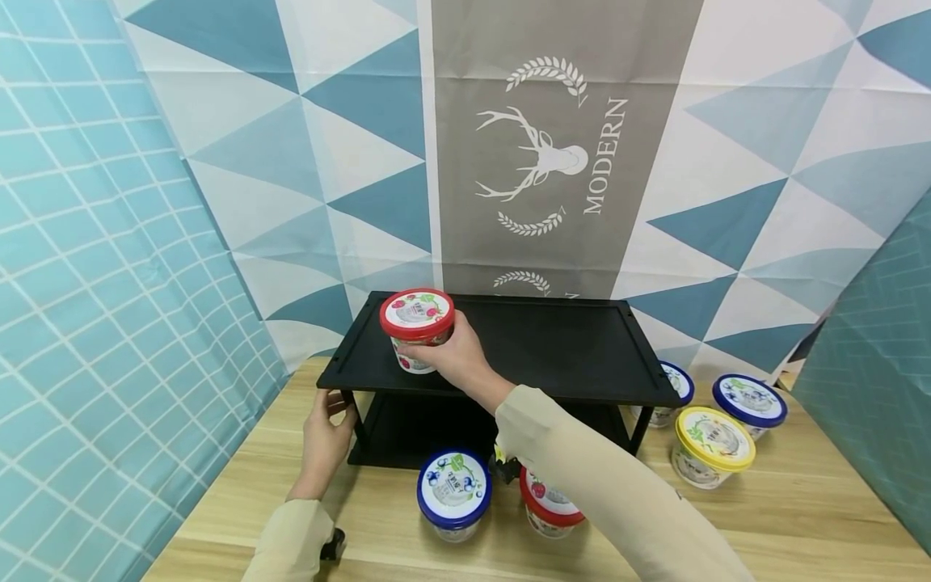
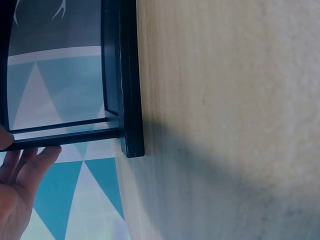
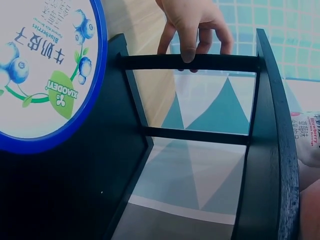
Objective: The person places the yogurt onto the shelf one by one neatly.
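My right hand (image 1: 461, 352) grips a red-lidded tub (image 1: 418, 317) by its side, at the left end of the upper board of a black two-tier rack (image 1: 538, 343). Whether the tub's base touches the board I cannot tell. The right wrist view catches a slice of its printed side (image 3: 307, 127). With thumb and fingers on either side, my left hand (image 1: 327, 440) holds the rack's front left post (image 3: 225, 62). A blue-lidded tub (image 1: 454, 489) stands before the lower board (image 1: 385, 432). Beside it is another red-lidded tub (image 1: 545, 505), partly behind my right sleeve.
Right of the rack stand a yellow-lidded tub (image 1: 713, 449) and two blue-lidded tubs, one (image 1: 749, 402) farther right, the other (image 1: 676, 384) partly hidden by the rack. A patterned cloth (image 1: 524, 153) hangs behind the wooden table (image 1: 822, 493), with tiled-print cloth (image 1: 109, 267) at left.
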The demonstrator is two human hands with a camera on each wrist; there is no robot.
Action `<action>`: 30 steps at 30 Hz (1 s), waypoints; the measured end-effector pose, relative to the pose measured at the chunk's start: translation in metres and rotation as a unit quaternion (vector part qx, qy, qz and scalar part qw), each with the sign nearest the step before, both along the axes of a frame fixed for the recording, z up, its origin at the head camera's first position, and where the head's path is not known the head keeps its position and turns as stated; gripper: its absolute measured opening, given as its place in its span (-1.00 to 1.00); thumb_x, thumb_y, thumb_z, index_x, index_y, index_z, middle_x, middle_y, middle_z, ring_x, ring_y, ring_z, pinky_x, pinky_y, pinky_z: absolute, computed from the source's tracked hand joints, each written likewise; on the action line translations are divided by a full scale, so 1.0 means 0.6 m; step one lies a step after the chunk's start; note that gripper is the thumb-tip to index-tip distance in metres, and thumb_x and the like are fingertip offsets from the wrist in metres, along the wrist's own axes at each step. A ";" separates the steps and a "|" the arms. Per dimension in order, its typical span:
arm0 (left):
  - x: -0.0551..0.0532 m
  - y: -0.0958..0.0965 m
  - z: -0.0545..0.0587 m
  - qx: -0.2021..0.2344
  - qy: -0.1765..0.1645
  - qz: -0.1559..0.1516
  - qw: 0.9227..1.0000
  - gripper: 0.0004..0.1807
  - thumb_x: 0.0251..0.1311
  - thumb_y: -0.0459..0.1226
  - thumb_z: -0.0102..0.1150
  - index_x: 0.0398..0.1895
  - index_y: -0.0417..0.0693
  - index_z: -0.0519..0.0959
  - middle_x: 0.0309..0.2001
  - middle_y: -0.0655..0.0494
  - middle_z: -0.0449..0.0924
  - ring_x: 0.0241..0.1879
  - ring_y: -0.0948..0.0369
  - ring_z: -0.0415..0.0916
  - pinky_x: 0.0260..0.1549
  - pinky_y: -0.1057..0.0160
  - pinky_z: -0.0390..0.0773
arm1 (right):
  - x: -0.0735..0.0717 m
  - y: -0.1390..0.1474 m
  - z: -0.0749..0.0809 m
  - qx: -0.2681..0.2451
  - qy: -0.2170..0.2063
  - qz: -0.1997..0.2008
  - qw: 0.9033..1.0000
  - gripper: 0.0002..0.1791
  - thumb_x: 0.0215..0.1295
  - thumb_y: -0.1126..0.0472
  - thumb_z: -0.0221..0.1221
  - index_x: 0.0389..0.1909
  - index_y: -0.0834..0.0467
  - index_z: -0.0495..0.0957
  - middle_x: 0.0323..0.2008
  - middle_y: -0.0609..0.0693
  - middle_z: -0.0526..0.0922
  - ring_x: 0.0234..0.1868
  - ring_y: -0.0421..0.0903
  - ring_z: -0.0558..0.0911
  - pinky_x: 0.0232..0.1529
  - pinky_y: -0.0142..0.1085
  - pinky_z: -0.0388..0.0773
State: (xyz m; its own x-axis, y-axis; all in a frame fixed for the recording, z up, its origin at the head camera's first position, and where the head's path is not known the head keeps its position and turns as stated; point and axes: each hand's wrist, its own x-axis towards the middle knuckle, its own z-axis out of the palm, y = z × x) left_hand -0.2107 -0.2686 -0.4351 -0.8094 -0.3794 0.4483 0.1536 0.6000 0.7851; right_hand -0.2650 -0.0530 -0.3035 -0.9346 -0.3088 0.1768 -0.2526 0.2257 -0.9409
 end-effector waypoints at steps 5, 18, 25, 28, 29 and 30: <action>-0.001 -0.001 0.000 0.001 0.005 -0.001 1.000 -0.57 0.15 -0.52 0.05 0.10 -0.14 0.33 -0.08 -0.32 0.53 -0.07 -0.21 0.55 -0.10 -0.15 0.49 | 0.003 0.003 0.003 0.001 0.005 0.008 1.000 -0.09 -0.01 0.00 0.39 0.32 0.06 0.11 0.23 0.01 0.36 0.23 -0.02 0.38 0.18 -0.05 0.42; 0.000 -0.003 0.000 0.008 -0.015 -0.008 1.000 -0.56 0.20 -0.49 0.03 0.15 -0.09 0.31 -0.03 -0.30 0.50 -0.01 -0.20 0.51 -0.09 -0.16 0.49 | 0.000 0.012 0.005 0.024 -0.013 0.021 0.999 -0.08 -0.02 0.02 0.40 0.34 0.03 0.10 0.24 0.00 0.35 0.21 -0.02 0.38 0.16 -0.06 0.44; -0.001 -0.002 0.000 0.007 -0.012 -0.004 1.000 -0.56 0.19 -0.50 0.03 0.14 -0.10 0.31 -0.05 -0.31 0.52 -0.03 -0.20 0.53 -0.09 -0.15 0.50 | 0.004 0.028 0.011 0.026 -0.011 0.030 0.999 -0.06 0.00 0.02 0.39 0.37 0.07 0.09 0.22 0.03 0.37 0.19 -0.03 0.42 0.14 -0.11 0.47; -0.001 -0.002 0.001 0.008 -0.006 -0.003 1.000 -0.56 0.17 -0.51 0.03 0.13 -0.11 0.32 -0.06 -0.32 0.52 -0.04 -0.21 0.53 -0.09 -0.16 0.49 | 0.005 0.038 0.014 0.029 -0.005 0.032 0.999 -0.07 0.00 0.02 0.39 0.36 0.07 0.10 0.19 0.04 0.40 0.17 -0.03 0.44 0.12 -0.13 0.48; -0.001 -0.001 0.002 0.008 -0.005 -0.003 1.000 -0.56 0.17 -0.51 0.03 0.13 -0.11 0.31 -0.06 -0.32 0.52 -0.04 -0.21 0.53 -0.09 -0.17 0.49 | 0.005 0.042 0.015 0.032 -0.003 0.030 0.999 -0.07 0.00 0.01 0.39 0.35 0.06 0.12 0.18 0.03 0.40 0.17 -0.03 0.44 0.12 -0.13 0.48; -0.002 -0.001 0.002 0.007 -0.006 -0.004 1.000 -0.56 0.18 -0.50 0.03 0.14 -0.10 0.31 -0.06 -0.31 0.52 -0.04 -0.20 0.53 -0.10 -0.17 0.49 | 0.005 0.047 0.016 0.035 -0.001 0.026 0.999 -0.09 -0.01 0.00 0.39 0.34 0.04 0.14 0.18 0.03 0.40 0.17 -0.04 0.44 0.12 -0.12 0.48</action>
